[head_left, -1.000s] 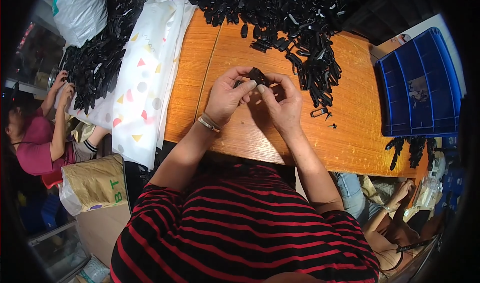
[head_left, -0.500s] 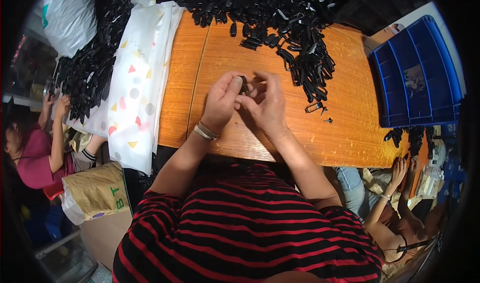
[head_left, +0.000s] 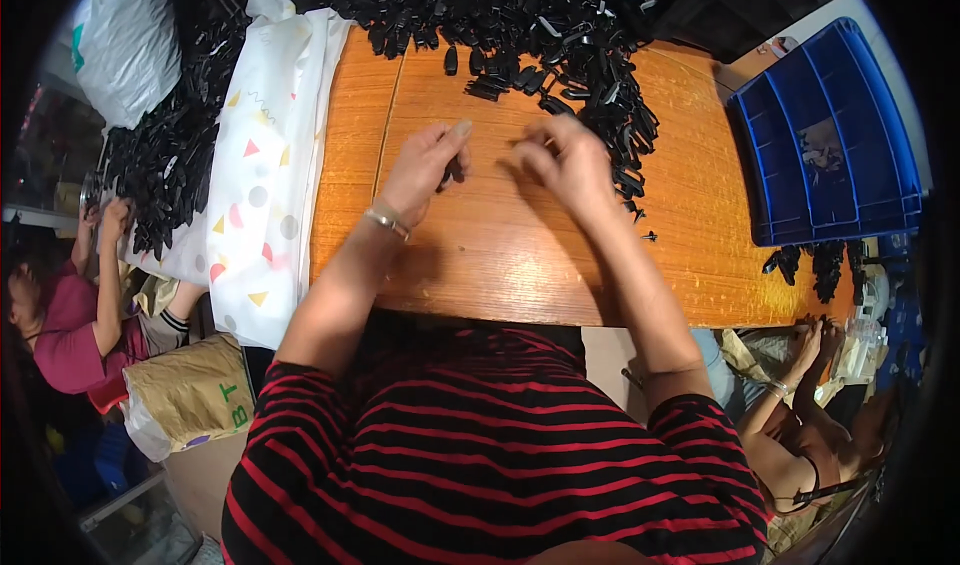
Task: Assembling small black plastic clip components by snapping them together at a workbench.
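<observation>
My left hand (head_left: 422,170) is over the middle of the wooden table, its thumb stretched out and its other fingers curled. A small black plastic piece (head_left: 447,177) shows beneath those fingers, partly hidden by them. To the right, apart from it, my right hand (head_left: 572,165) hovers with bent fingers, smeared by motion; whether anything is between them I cannot make out. It is close to the lower tail of a large pile of small black plastic parts (head_left: 500,25). A couple of tiny black pieces (head_left: 648,235) lie by my right forearm.
White patterned sheeting (head_left: 262,175) covers the left side of the table (head_left: 480,265), beside another black heap (head_left: 175,155). A blue crate (head_left: 790,165) stands at the right. One person in a pink top (head_left: 75,315) works at the left; another person's hands (head_left: 808,345) are at lower right.
My hands, together around a small black piece before, have parted. The left moved slightly left, and the right moved right, nearer the pile's tail.
</observation>
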Available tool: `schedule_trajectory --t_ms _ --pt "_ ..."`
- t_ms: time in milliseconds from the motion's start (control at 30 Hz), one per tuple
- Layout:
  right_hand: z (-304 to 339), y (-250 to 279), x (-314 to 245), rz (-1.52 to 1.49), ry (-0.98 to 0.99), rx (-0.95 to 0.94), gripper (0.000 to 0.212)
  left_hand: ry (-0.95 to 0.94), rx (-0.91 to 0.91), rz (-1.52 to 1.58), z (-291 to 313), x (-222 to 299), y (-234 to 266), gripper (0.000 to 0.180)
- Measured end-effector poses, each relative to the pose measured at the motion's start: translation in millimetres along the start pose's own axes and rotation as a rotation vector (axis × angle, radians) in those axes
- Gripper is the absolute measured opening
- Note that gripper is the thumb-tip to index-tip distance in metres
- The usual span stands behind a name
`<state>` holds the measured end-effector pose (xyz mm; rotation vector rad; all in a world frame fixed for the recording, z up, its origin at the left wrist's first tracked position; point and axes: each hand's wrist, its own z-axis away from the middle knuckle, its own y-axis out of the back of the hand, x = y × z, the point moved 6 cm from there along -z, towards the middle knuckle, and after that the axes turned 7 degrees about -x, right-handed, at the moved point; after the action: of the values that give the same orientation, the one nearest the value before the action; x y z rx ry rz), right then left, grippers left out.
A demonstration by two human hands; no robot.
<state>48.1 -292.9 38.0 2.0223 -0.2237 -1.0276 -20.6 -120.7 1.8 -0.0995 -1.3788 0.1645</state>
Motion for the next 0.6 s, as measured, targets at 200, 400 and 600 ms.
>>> schedule_trajectory --t_ms 200,400,600 --pt "-37 5 38 0.622 -0.128 -0.078 0.019 -0.447 0.216 -0.95 -54 33 7 0.017" --pt "-34 -15 15 0.318 0.051 -0.199 0.018 -0.478 0.223 -1.382 -74 32 -1 0.022" --pt "-26 -5 26 0.149 -0.046 -0.154 0.014 -0.468 0.227 -1.347 -64 30 6 0.023"
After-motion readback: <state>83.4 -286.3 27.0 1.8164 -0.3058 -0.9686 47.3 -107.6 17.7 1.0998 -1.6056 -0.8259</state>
